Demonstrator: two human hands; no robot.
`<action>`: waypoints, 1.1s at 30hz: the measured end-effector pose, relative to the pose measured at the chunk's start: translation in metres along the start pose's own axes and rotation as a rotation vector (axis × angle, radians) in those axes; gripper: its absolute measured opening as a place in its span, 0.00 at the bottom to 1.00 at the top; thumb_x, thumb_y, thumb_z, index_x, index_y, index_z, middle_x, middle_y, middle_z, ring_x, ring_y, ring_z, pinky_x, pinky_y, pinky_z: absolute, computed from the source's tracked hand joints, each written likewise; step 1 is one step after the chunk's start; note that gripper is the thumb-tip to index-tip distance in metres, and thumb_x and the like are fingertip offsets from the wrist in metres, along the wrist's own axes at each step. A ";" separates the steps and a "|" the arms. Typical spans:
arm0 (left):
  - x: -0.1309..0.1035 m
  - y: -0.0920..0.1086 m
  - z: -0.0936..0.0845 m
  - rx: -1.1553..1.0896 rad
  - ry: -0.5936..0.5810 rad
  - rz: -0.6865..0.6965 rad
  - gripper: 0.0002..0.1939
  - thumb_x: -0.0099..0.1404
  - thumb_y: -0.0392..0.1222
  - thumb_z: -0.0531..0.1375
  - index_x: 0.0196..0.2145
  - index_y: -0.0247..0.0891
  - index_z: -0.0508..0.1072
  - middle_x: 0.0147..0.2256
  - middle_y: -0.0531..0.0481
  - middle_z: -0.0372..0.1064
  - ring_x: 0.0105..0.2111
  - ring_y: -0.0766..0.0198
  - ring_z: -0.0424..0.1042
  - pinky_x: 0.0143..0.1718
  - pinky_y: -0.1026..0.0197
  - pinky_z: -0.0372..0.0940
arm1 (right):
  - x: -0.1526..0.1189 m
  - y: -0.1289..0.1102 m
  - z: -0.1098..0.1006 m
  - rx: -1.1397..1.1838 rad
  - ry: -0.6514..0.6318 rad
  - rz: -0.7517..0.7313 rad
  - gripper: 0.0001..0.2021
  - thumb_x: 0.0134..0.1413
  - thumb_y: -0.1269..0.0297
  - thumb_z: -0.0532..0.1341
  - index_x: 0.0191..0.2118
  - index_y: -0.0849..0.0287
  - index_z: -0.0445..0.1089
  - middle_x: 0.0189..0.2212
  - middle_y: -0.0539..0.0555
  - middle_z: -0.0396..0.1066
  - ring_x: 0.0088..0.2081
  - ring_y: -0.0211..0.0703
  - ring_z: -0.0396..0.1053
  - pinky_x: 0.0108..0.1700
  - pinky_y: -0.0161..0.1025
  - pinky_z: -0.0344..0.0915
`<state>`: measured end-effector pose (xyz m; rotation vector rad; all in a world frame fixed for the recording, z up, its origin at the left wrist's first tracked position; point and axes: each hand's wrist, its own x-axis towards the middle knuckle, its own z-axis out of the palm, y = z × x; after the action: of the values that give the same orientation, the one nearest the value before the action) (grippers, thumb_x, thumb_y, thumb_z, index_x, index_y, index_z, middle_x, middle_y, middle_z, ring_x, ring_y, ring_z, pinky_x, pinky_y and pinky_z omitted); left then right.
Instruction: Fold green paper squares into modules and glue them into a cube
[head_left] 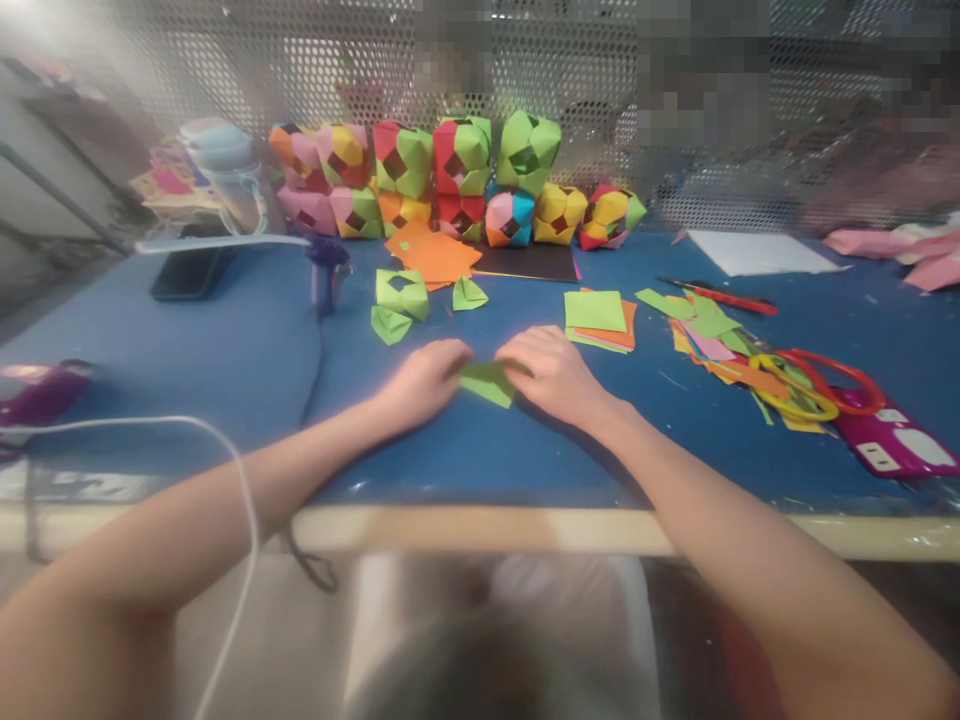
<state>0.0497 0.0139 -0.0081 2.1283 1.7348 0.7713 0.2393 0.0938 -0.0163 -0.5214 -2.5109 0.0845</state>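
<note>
A small piece of green paper (487, 384) lies between my two hands on the blue table (450, 450). Its left end is pinched by my left hand (435, 378), and its right end by my right hand (551, 372); fingertips on both sides are partly hidden. Beyond my left hand sit a green folded paper form (403, 292) and two small green folded pieces (391, 324), (469, 293). Just past my right hand is a stack of green and orange paper squares (596, 312).
Folded paper balls (461, 158) stand in two rows against the mesh panel. Scissors (806, 385), paper scraps (712, 325) and a magenta phone (896, 440) are at right. At left are a glue gun (324, 275), black phone (191, 272) and white cable (202, 425).
</note>
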 end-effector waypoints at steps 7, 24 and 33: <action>0.004 -0.011 -0.006 -0.002 -0.015 0.037 0.11 0.55 0.29 0.51 0.32 0.35 0.71 0.29 0.50 0.67 0.29 0.65 0.65 0.36 0.62 0.63 | -0.002 0.001 -0.003 0.006 -0.137 -0.120 0.09 0.54 0.75 0.55 0.32 0.59 0.71 0.31 0.54 0.72 0.35 0.43 0.64 0.38 0.40 0.54; 0.007 -0.013 -0.017 0.047 -0.128 0.108 0.13 0.54 0.27 0.50 0.31 0.35 0.73 0.29 0.50 0.67 0.29 0.67 0.65 0.36 0.63 0.64 | -0.006 0.000 -0.014 -0.138 -0.295 -0.143 0.13 0.56 0.76 0.54 0.31 0.57 0.74 0.34 0.55 0.73 0.35 0.43 0.65 0.39 0.42 0.56; 0.007 -0.015 -0.017 0.040 -0.128 0.108 0.13 0.54 0.27 0.51 0.30 0.35 0.73 0.30 0.50 0.68 0.30 0.66 0.66 0.38 0.62 0.64 | -0.004 0.001 -0.018 -0.145 -0.282 -0.104 0.13 0.56 0.77 0.53 0.32 0.59 0.74 0.36 0.56 0.74 0.36 0.45 0.65 0.38 0.42 0.56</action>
<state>0.0292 0.0226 -0.0003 2.2603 1.5945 0.6166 0.2525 0.0919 -0.0033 -0.4623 -2.8308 -0.0693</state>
